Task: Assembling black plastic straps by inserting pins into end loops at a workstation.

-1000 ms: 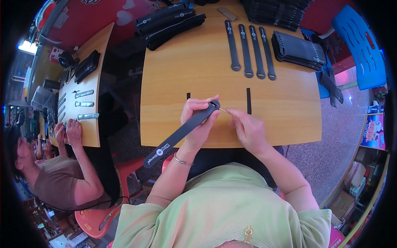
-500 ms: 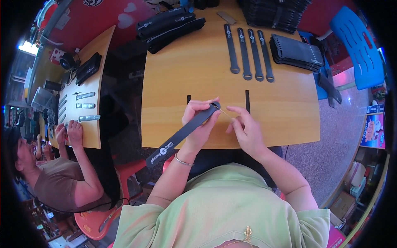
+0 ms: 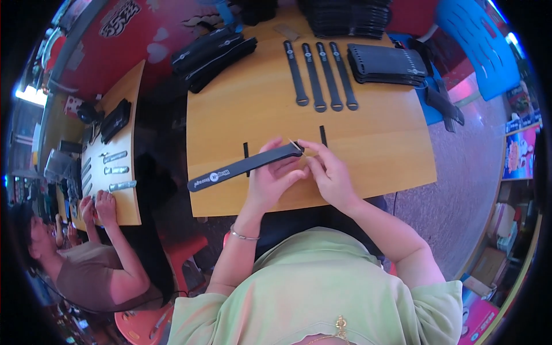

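Note:
A long dark strap [image 3: 241,165] with white print near its rounded end slants across my left hand [image 3: 267,187]. The left fingers curl loosely behind it, while the thumb stands apart below. My right hand [image 3: 332,175] pinches the strap's other end between thumb and fingers. A thin yellowish strand [image 3: 292,142] crosses that end, and I cannot tell whether it is a stick or a band. Two short black strips, a left one [image 3: 246,150] and a right one [image 3: 323,136], lie on the wooden table [image 3: 379,144] beyond my hands.
Several matching straps [image 3: 315,75] lie in a row farther back. Stacks of black folded pouches stand at the back left [image 3: 215,56], back middle [image 3: 345,17] and back right [image 3: 386,63]. A blue chair [image 3: 480,49] is at right. A co-worker [image 3: 98,270] sits at another table [image 3: 126,161] on the left.
The strap has swung closer to level, its printed end moving up and left. My right hand has come in to the strap's other end. The view has shifted slightly.

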Available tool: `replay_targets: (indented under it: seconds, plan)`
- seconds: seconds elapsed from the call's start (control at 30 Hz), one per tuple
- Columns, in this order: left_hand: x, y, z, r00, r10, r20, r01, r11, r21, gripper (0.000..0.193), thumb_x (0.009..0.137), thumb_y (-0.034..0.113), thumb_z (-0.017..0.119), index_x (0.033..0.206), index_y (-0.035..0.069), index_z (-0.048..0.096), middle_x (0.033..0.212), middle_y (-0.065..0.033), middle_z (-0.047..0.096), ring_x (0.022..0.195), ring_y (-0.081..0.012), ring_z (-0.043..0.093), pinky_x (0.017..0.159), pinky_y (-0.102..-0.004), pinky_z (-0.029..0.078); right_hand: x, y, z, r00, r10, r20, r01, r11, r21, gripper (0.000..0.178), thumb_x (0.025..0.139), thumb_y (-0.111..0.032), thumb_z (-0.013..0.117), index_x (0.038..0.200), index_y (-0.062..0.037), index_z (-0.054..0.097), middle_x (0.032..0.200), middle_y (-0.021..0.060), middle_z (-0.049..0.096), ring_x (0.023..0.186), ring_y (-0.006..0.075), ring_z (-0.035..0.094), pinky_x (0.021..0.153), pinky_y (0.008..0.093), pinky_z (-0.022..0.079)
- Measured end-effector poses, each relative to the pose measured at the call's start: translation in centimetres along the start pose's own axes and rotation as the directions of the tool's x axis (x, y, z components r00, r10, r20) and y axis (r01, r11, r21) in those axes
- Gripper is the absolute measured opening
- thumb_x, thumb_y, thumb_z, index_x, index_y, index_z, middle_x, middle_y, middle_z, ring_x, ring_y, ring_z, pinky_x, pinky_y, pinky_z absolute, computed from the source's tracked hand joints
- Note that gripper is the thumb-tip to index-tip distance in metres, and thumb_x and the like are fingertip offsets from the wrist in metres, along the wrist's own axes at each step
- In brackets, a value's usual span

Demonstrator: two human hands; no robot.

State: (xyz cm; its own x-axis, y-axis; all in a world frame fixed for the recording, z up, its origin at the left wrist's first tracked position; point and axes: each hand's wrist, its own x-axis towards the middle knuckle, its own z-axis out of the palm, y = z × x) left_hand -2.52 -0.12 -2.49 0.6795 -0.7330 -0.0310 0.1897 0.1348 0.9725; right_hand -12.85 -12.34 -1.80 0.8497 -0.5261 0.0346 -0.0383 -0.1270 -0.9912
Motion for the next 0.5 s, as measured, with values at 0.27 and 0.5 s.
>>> replay_targets:
  seconds: [0.27,0.5]
  plan:
    - [-2.3,7.2,-0.5,0.932,0.033,0.361,-0.133,0.958,0.255,0.022,0.093,0.007,0.048,0.104,-0.007,0.060,0.096,-0.0122,0.061,0.089,-0.0214,0.064,0.079,-0.0298,0.052,0.0,0.8,-0.2,1.000,0.029,0.003,-0.029,0.986,0.161,0.033,0.094,-0.004,0.043,0.127,-0.0073,0.049,0.073,0.0007,0.054,0.068,0.0064,0.052,0.064,0.0212,0.041]
    - [-3.4,9.3,2.5,0.968,-0.064,0.244,0.107,0.980,-0.167,0.028,0.097,0.009,0.041,0.111,-0.008,0.057,0.095,-0.0120,0.062,0.089,-0.0211,0.063,0.076,-0.0304,0.053,-0.1,0.2,-0.5,0.998,0.065,0.017,-0.067,0.985,0.157,0.030,0.094,-0.007,0.045,0.123,-0.0077,0.051,0.070,0.0036,0.058,0.067,0.0094,0.058,0.067,0.0246,0.044]
